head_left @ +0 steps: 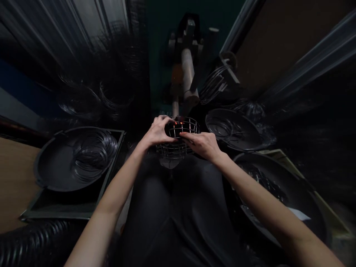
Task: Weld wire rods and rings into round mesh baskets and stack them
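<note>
Dim green backdrop (159, 48), machine arm (188, 66) upper centre. Wire cage (171, 150) mid-frame. Left hand (159, 130) curved, thumb apart; right hand (202, 142) bunched; pinch on wires: cannot tell. Cage probably light, stiff; best held by outer rim, away from orange glow (181, 122).

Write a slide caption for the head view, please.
Left grip and right grip on a wire cage at a machine, coiled wire in the left pan.
</note>
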### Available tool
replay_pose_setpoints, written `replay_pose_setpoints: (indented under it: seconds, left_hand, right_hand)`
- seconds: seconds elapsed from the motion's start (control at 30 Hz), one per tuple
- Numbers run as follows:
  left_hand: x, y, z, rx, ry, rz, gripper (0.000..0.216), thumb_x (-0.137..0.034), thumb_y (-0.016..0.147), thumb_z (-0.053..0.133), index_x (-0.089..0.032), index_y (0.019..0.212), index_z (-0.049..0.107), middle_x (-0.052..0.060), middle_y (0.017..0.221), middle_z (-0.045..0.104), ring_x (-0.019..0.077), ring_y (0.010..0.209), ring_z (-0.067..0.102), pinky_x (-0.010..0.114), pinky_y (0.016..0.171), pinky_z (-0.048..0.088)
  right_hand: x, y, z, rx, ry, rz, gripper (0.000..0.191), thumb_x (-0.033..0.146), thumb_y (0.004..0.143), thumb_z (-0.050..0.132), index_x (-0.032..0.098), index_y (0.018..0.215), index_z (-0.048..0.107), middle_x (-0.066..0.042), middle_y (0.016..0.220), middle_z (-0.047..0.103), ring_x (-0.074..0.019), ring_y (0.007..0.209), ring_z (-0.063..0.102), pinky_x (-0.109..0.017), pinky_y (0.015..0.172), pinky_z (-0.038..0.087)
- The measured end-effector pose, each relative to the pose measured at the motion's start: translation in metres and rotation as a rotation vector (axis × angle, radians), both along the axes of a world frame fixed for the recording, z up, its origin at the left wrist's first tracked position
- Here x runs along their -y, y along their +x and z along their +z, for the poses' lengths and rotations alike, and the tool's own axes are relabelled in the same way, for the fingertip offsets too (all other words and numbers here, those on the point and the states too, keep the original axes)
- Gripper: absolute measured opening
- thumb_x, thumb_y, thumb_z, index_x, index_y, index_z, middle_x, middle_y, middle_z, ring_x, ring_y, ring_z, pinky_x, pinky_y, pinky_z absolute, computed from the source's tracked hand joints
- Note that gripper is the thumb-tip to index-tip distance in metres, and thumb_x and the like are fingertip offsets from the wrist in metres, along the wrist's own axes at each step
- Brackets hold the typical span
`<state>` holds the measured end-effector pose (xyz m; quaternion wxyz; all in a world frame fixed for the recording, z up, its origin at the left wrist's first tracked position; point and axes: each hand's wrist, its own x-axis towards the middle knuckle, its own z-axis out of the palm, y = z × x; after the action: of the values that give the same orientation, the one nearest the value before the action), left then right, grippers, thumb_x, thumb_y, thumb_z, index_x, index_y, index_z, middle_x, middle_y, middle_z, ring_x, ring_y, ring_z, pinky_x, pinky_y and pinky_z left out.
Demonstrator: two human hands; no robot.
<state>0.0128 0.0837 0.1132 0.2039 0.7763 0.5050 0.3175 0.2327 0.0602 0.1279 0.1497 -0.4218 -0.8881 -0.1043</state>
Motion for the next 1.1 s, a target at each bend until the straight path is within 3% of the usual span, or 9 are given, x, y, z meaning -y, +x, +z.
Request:
replay_pose_setpoints:
  seconds: [0.2, 0.5, 0.73, 0.83, 0.93, 1.03, 1.1]
  left_hand:
    - [-0.01, 0.0, 0.005, -0.005, -0.009, 0.035, 0.066, -0.035, 0.051, 0.085, -0.022, 0.11, 0.058, 0.007, 0.119, 0.047, 0.0279, 0.114, 0.046, 0.044, 0.102, 0.04]
    - [-0.036, -0.004, 0.004, -0.02, -0.008, 0.058, 0.067, -0.038, 0.051, 0.085, -0.02, 0.109, 0.058, 0.006, 0.112, 0.051, 0.0277, 0.11, 0.048, 0.042, 0.099, 0.041]
    - [-0.06, -0.005, 0.012, 0.021, -0.022, 0.055, 0.075, -0.037, 0.052, 0.084, -0.018, 0.117, 0.054, 0.009, 0.114, 0.054, 0.0321, 0.113, 0.049, 0.047, 0.1, 0.04]
    - [-0.054, -0.022, -0.006, 0.16, -0.022, 0.002, 0.096, -0.043, 0.055, 0.084, -0.024, 0.136, 0.037, 0.011, 0.137, 0.041, 0.0351, 0.13, 0.036, 0.052, 0.11, 0.029]
    - [-0.043, -0.043, -0.042, 0.333, -0.124, -0.04, 0.119, -0.051, 0.05, 0.085, -0.027, 0.145, 0.017, 0.015, 0.147, 0.025, 0.0381, 0.138, 0.023, 0.056, 0.112, 0.023]
    - [-0.036, -0.052, -0.079, 0.476, -0.242, -0.032, 0.128, -0.052, 0.045, 0.087, -0.025, 0.144, 0.011, 0.02, 0.142, 0.031, 0.0392, 0.135, 0.031, 0.059, 0.108, 0.029]
    - [-0.031, -0.05, -0.09, 0.571, -0.238, 0.022, 0.127, -0.051, 0.042, 0.087, -0.025, 0.141, 0.012, 0.02, 0.138, 0.036, 0.0367, 0.13, 0.038, 0.056, 0.105, 0.034]
  right_hand:
    - [0.0, 0.0, -0.008, -0.16, 0.023, -0.184, 0.025, 0.038, 0.092, 0.05, 0.022, 0.093, 0.069, -0.003, 0.093, 0.067, -0.0099, 0.066, 0.057, -0.022, 0.049, 0.028]
    - [-0.025, -0.006, -0.006, -0.262, -0.063, -0.259, 0.028, 0.045, 0.09, 0.051, 0.022, 0.092, 0.067, -0.003, 0.091, 0.062, -0.0138, 0.07, 0.053, -0.025, 0.052, 0.026]
    - [-0.051, -0.009, 0.002, -0.556, -0.191, -0.303, 0.026, 0.043, 0.082, 0.06, 0.019, 0.088, 0.068, -0.006, 0.088, 0.062, -0.0182, 0.077, 0.056, -0.029, 0.068, 0.042]
    - [-0.029, 0.02, 0.002, -0.713, -0.311, -0.356, 0.04, 0.051, 0.087, 0.045, 0.018, 0.091, 0.068, -0.008, 0.092, 0.063, -0.0198, 0.085, 0.058, -0.033, 0.08, 0.045]
    - [0.021, 0.062, -0.011, -0.738, -0.542, -0.414, 0.058, 0.057, 0.092, 0.023, 0.019, 0.091, 0.067, -0.008, 0.094, 0.066, -0.0196, 0.089, 0.06, -0.033, 0.083, 0.046]
    - [0.074, 0.092, -0.042, -0.53, -0.755, -0.482, 0.059, 0.06, 0.09, 0.022, 0.02, 0.078, 0.064, -0.007, 0.082, 0.067, -0.0203, 0.083, 0.062, -0.033, 0.079, 0.048]
    - [0.101, 0.104, -0.065, -0.398, -0.873, -0.443, 0.051, 0.06, 0.086, 0.03, 0.022, 0.073, 0.06, -0.006, 0.076, 0.066, -0.0215, 0.077, 0.063, -0.034, 0.075, 0.05]
